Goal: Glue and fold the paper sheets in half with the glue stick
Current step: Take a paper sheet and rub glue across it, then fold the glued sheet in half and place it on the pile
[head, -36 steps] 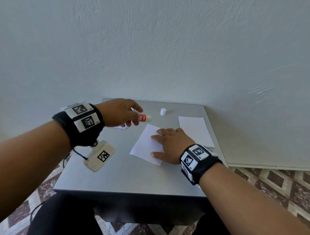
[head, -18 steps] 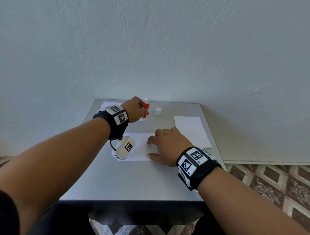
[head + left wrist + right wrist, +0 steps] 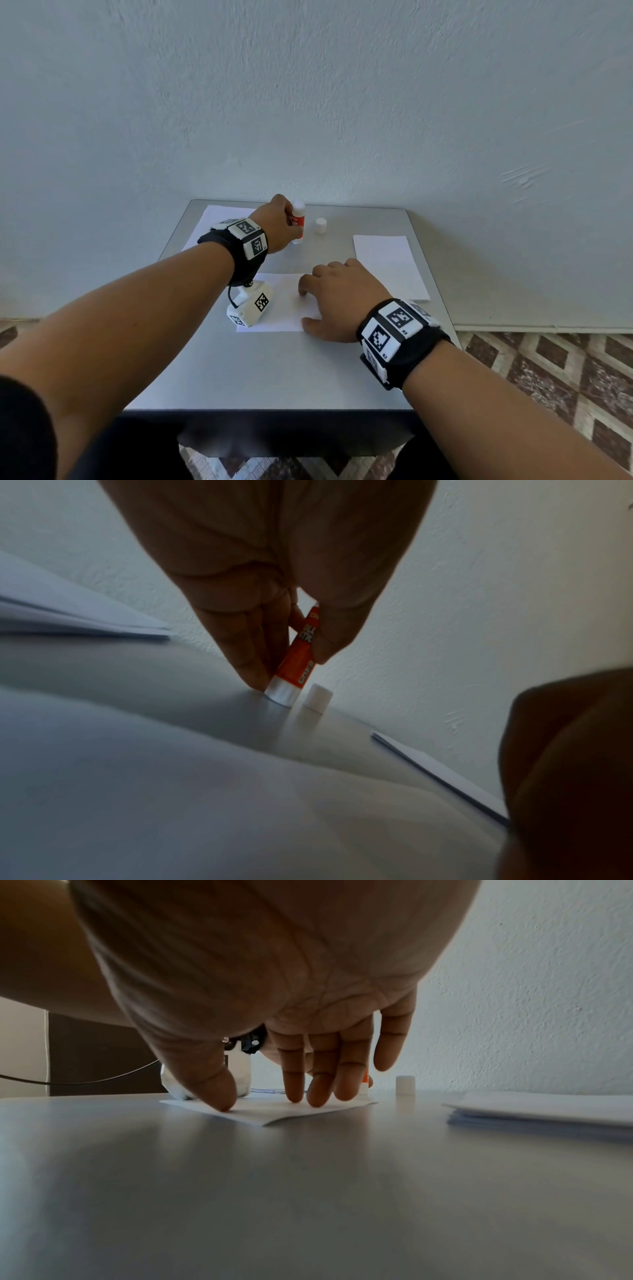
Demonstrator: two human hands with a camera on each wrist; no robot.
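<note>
Your left hand [image 3: 279, 224] reaches to the far side of the grey desk [image 3: 274, 370] and has its grip closed on the glue stick [image 3: 297, 222]: in the left wrist view the fingers [image 3: 246, 653] and thumb pinch the orange barrel from either side. The stick stands upright, white base touching the desk surface, uncapped white end upward. Its white cap [image 3: 321, 226] stands on the desk just beside it, to the right, apart from the stick.

Your right hand [image 3: 337, 298] rests on the paper sheet [image 3: 281, 308] lying flat near the middle of the desk. The grip is open: in the right wrist view the thumb tip and three fingertips [image 3: 294, 1093] press down on the sheet, and the little finger is lifted clear.

A stack of paper [image 3: 390, 263] lies at the right edge of the desk, well apart from the pressed sheet. Further paper [image 3: 212, 222] lies at the far left corner, partly hidden behind your left wrist. The left wrist camera unit [image 3: 251, 306] hangs over the left part of the pressed sheet.
</note>
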